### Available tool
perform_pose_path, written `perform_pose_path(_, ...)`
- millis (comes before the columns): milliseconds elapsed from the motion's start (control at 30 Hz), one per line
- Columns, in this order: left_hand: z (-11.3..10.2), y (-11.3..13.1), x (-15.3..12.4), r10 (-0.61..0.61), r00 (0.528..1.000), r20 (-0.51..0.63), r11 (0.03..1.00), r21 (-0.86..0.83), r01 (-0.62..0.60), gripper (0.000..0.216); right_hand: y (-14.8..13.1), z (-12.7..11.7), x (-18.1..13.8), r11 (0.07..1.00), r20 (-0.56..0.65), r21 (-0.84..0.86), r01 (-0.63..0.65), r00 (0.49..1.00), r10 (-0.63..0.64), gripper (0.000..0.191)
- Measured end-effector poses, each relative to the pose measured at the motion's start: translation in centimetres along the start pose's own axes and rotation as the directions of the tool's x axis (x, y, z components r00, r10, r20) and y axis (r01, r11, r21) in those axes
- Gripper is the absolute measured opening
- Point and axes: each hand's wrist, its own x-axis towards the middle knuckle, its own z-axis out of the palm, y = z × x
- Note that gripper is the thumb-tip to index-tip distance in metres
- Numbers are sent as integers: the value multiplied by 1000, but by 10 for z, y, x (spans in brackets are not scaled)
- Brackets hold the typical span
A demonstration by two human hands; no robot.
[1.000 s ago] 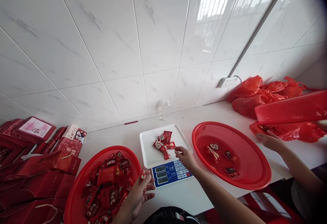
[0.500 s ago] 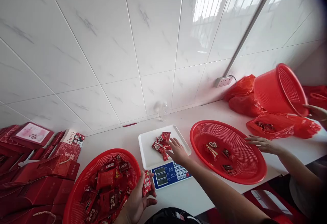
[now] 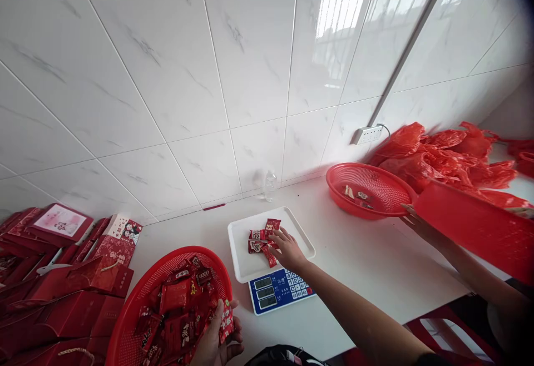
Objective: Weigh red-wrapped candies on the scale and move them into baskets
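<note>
My left hand (image 3: 217, 335) is closed around a red printed snack packet (image 3: 226, 321), at the right rim of a red plastic basket (image 3: 167, 263) filled with red packets. My right hand (image 3: 287, 248) reaches over the white weighing pan (image 3: 242, 263) of a digital scale (image 3: 281, 291). Its fingers are stretched out, with the tips at several small red packets (image 3: 257, 241) grouped in the middle of the pan. Whether the fingertips press on a packet is hard to see.
Red gift boxes (image 3: 95, 277) are stacked at the left. A clear bottle (image 3: 270, 185) stands by the wall. At the right, another person's hand (image 3: 411, 216) touches a shallow red basket (image 3: 354, 202) with several packets. Beside it are another red basket (image 3: 471, 224) and red plastic bags (image 3: 442, 152).
My left hand has moved slightly left and down with its packet. My right hand stays over the pan. The co-worker's shallow basket has moved back towards the wall, and their other basket has come forward, lower.
</note>
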Motion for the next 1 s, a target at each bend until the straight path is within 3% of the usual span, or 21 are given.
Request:
perform_pose_path(100,10,1,-1,27,998,49,1000,11,-28,67,23,2,-38,997,-103,73,-23,994,30,40)
perform_pose_path(200,25,4,-4,23,994,107,1000,-2,-23,69,44,0,-77,991,-122,103,-83,988,95,40)
perform_pose_path(300,41,3,-4,1,990,142,1000,-4,0,70,54,-10,-107,993,-172,106,-60,982,78,38)
perform_pose_path(467,62,-7,3,-25,983,183,1000,22,21,65,56,-43,-126,998,-407,-14,59,911,-60,32)
perform_pose_path(567,75,-14,6,5,988,152,1000,27,-10,61,71,-57,-126,993,-484,-115,-35,875,-25,35)
perform_pose_path(633,84,-18,7,24,991,129,999,23,-27,59,88,-60,-125,973,-447,-152,-175,890,90,42)
perform_pose_path(767,101,-26,8,37,995,92,999,6,-38,58,123,-62,-127,908,-264,-193,-372,911,317,54)
perform_pose_path(867,107,-35,8,49,997,60,999,-26,-47,55,138,-64,-125,902,-71,-187,-389,921,383,55)
perform_pose_path(1000,108,-49,5,50,999,10,995,-86,-49,53,143,-62,-116,940,145,-117,-322,930,337,51)
